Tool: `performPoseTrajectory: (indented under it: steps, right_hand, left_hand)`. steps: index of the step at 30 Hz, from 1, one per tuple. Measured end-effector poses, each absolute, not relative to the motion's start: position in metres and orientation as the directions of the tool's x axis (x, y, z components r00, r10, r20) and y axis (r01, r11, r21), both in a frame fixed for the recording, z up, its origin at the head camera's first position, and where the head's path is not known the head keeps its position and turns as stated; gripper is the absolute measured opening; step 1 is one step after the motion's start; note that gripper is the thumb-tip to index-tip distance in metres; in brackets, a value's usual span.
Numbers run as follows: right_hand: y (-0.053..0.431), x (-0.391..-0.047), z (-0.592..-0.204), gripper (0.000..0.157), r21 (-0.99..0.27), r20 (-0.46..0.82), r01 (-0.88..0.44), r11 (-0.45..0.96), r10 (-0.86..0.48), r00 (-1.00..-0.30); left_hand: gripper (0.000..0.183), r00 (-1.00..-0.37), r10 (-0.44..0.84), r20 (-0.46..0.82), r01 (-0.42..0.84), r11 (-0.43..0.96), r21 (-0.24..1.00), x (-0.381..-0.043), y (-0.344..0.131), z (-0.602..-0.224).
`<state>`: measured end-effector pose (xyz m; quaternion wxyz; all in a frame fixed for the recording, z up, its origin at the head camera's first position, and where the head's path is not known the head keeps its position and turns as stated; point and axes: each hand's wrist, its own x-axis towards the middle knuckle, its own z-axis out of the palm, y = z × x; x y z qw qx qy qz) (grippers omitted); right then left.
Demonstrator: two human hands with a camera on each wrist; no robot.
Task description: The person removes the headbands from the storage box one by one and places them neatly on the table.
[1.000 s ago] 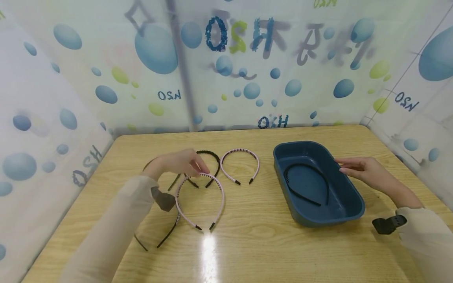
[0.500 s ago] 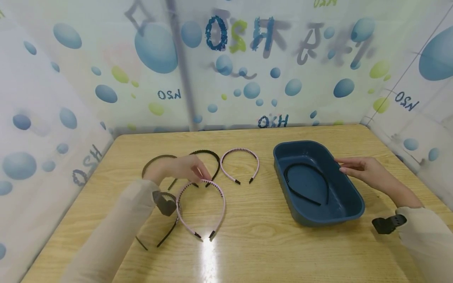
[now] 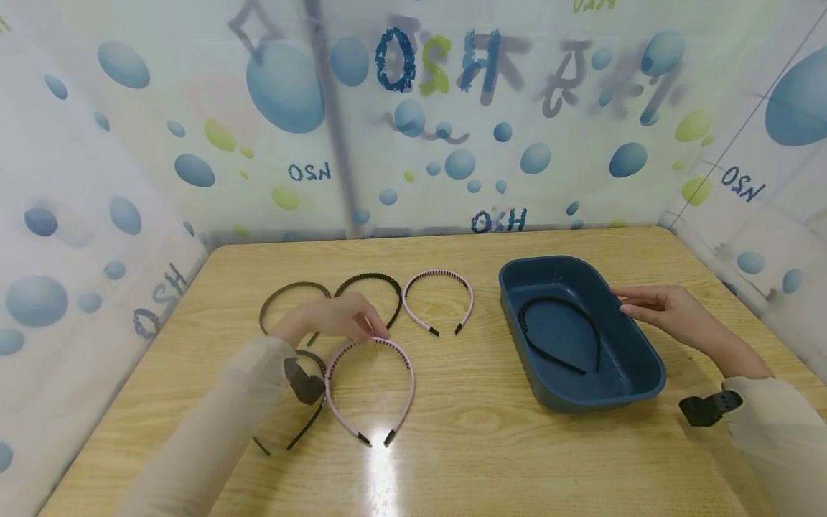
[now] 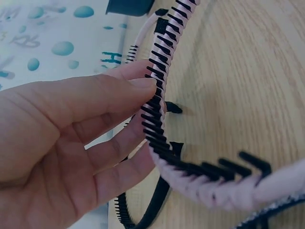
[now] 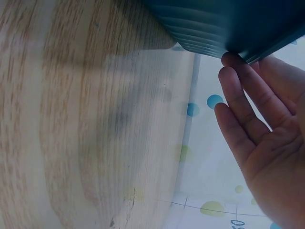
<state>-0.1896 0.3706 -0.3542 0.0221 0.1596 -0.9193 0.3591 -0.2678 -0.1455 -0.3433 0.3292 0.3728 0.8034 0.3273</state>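
Observation:
My left hand (image 3: 342, 316) pinches the toothed top of a pale pink headband (image 3: 412, 377) between thumb and fingers, its two black-tipped ends pointing toward me. In the left wrist view, black comb teeth line the inside of this headband (image 4: 159, 57). On the right stands a dark blue plastic basin (image 3: 594, 403) with a black headband (image 3: 598, 341) inside. My right hand (image 3: 675, 316) touches the basin's right rim with its thumb and fingers nearly straight. From the right wrist view, the fingertips (image 5: 229, 59) rest against the outer wall just under the rim.
Behind my left hand lie a dark brown headband (image 3: 291, 286), a black wavy headband (image 3: 371, 276) and a second pink headband (image 3: 439, 273). Another dark headband (image 3: 304, 432) is partly hidden beneath my left wrist. A bubble-printed curtain (image 3: 413, 194) closes off the table's (image 3: 465, 445) far edge.
My left hand has moved slightly toward me and to the right with the pink headband, uncovering more of the dark headbands behind. My right hand and the basin stay still.

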Motion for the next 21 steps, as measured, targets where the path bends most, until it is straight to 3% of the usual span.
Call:
performPoseTrajectory:
  steps: [21]
  right_hand:
    - [0.3695, -0.1889, -0.3537, 0.038, -0.63, 0.142, -0.286, 0.722, -0.255, -0.956]
  left_hand:
    - [0.021, -0.57, 0.772, -0.282, 0.376, 0.55, 0.745, -0.2591, -0.1395, -0.3507]
